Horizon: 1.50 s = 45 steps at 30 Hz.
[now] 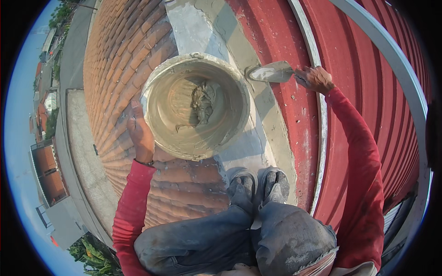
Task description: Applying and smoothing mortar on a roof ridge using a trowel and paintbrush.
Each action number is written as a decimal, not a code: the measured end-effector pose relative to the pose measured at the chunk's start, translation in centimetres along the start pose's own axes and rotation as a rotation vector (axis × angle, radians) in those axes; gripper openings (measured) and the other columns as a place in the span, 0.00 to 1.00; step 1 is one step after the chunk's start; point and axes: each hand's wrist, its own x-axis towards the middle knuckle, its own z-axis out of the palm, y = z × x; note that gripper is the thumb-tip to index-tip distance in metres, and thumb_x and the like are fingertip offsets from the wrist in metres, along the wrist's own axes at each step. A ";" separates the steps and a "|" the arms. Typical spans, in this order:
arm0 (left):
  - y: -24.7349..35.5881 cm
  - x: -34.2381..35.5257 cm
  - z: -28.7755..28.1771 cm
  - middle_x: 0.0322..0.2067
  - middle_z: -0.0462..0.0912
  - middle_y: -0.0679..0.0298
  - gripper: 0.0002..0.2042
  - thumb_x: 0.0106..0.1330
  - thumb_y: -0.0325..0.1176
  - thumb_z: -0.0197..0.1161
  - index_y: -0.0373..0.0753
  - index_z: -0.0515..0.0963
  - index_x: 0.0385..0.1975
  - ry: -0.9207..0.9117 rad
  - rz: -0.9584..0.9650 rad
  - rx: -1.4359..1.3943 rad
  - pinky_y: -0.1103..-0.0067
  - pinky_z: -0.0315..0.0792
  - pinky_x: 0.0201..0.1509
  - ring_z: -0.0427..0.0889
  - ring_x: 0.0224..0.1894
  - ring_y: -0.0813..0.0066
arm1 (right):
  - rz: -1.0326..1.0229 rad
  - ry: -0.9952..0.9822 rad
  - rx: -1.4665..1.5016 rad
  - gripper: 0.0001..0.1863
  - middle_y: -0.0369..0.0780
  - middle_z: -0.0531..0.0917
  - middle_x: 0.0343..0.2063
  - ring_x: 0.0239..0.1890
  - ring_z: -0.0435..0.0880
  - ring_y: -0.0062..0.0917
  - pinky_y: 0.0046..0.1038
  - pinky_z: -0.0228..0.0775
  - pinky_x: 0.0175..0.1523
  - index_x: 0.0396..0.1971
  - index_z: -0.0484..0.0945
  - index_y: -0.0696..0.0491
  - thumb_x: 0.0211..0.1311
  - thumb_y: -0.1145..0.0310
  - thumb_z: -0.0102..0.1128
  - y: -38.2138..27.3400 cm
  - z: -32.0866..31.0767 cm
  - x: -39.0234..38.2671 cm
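A round bucket [152, 78] with grey-smeared walls stands in the middle, a lump of wet mortar [202, 103] at its bottom. My left hand [140, 129] grips the bucket's left side near the rim; some of its fingers are hidden. To the right of the bucket, my right hand [315, 79] is closed around the handle of a trowel [274, 72]. The trowel's blade points left, its tip over a strip of smoothed grey mortar [271, 115] beside the red metal sheet [299, 133]. Some mortar shows around the blade's tip.
Orange clay roof tiles [124, 50] slope away on the left. Ribbed red roofing [354, 60] lies on the right, crossed by a pale metal strip [321, 133]. My sandalled feet [258, 186] rest on the light ledge [239, 154]. Far below left are a street and houses.
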 end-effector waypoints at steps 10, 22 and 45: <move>1.9 -0.5 2.0 0.34 0.75 0.70 0.20 0.80 0.45 0.44 0.35 0.75 0.35 -0.022 0.085 -0.178 0.84 0.69 0.46 0.71 0.39 0.86 | -0.015 -0.035 -0.115 0.18 0.47 0.82 0.24 0.28 0.84 0.43 0.43 0.78 0.35 0.45 0.78 0.49 0.72 0.51 0.47 2.3 -2.4 11.2; 0.4 -0.1 0.2 0.43 0.71 0.67 0.20 0.80 0.46 0.43 0.31 0.69 0.45 -0.029 0.113 -0.055 0.84 0.65 0.50 0.68 0.44 0.83 | -0.039 -0.299 0.161 0.12 0.44 0.77 0.14 0.16 0.82 0.38 0.40 0.76 0.23 0.40 0.78 0.50 0.69 0.58 0.54 -3.9 1.2 -5.8; 0.9 0.3 1.4 0.29 0.66 0.74 0.21 0.79 0.47 0.47 0.36 0.71 0.29 0.041 0.177 0.037 0.84 0.60 0.41 0.61 0.35 0.83 | 0.057 0.131 0.031 0.19 0.48 0.85 0.29 0.27 0.84 0.46 0.46 0.78 0.38 0.45 0.82 0.49 0.71 0.52 0.48 7.7 -4.8 27.2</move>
